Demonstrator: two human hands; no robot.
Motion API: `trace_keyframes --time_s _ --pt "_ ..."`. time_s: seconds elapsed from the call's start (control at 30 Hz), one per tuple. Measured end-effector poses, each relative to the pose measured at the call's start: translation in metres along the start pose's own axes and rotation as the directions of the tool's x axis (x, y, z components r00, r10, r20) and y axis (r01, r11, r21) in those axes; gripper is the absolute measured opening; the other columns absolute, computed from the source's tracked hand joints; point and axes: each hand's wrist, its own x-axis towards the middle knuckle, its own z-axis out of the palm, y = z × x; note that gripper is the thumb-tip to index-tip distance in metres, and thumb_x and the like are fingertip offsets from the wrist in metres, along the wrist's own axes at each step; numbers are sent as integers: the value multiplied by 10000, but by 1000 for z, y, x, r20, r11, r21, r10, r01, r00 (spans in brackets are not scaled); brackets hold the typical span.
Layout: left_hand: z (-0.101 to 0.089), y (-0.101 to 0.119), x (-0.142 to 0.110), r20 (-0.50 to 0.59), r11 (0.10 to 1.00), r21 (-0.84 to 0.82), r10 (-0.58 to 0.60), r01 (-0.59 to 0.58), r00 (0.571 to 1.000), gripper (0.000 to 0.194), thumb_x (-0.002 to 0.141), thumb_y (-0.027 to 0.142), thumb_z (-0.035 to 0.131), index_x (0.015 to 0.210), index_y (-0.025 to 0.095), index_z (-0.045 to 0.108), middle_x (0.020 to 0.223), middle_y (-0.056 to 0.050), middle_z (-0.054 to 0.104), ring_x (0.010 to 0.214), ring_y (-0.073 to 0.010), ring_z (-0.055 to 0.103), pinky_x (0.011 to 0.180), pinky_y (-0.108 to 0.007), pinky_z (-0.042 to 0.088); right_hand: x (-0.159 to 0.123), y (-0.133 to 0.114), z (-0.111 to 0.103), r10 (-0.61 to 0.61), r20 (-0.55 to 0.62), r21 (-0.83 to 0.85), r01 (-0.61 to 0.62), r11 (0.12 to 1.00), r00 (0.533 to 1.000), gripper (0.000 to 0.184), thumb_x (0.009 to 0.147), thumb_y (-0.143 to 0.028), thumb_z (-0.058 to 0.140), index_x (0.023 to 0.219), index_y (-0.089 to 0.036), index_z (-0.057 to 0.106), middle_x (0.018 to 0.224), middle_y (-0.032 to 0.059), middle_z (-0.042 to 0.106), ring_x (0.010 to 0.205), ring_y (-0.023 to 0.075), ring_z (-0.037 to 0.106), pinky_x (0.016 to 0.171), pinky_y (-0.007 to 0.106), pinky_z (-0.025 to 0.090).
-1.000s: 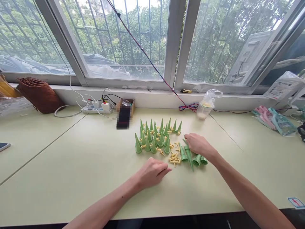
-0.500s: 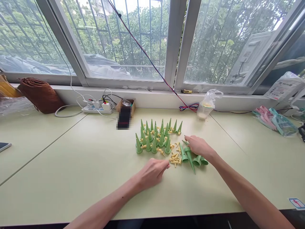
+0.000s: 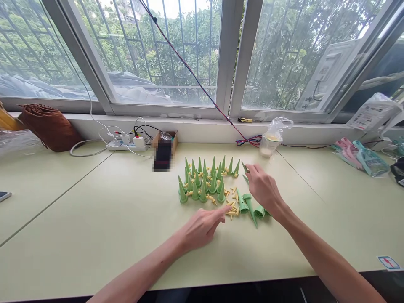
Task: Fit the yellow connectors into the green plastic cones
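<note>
Table, pale green, seams across its top; a small sticker with a red mark at its near right edge.

Left hand, one: low over the table, index finger extended onto the loose yellow fittings; whether the fingers grip a piece, cannot tell.

Loose yellow fittings, one small heap, with a few stragglers behind it, between the standing cones and the lying ones.

Lying green cones, several: on their sides right of the heap, some with open bases toward the near edge, partly beneath the right hand.

Right hand, one: above the lying cones, fingers closed around one held green cone, its tip pointing up and left.

Standing green cones, a close cluster left of the right hand: upright, points up, many with yellow fittings at their sides.

Phone, one, partly in view at the left edge.

Toward the back, left to right: brown pouch; white power strip with plugs and cables; open carton, a pixelated dark item before it; red-and-blue wire bundle; cup in a clear bag; pink and teal items.

Sill, white, bearing a yellow-and-black tool. Behind: barred windows, foliage outside.
</note>
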Motion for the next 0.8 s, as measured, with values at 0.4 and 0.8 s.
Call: trace_keyframes --time_s 0.4,0.8 --pt "-3 -17 9 -302 998 54 -27 45 953 370 1017 210 391 653 187 450 527 53 404 441 -89 342 475 -243 285 -45 -42 27 -266 -388 485 440 756 883 233 979 -134 484 1197 -206 525 970 69 641 594 104 542 497 227 441" --pt "-6 -12 14 -250 992 -79 -119 103 961 302 967 276 525 1250 172 529 987 -51 677 503 -64 479 531 -202 455 -46 -50 35 -92 -270 735 267 623 959 130 971 -265 524 1056 -200 598 872 57 667 677 139 616 546 247 532"
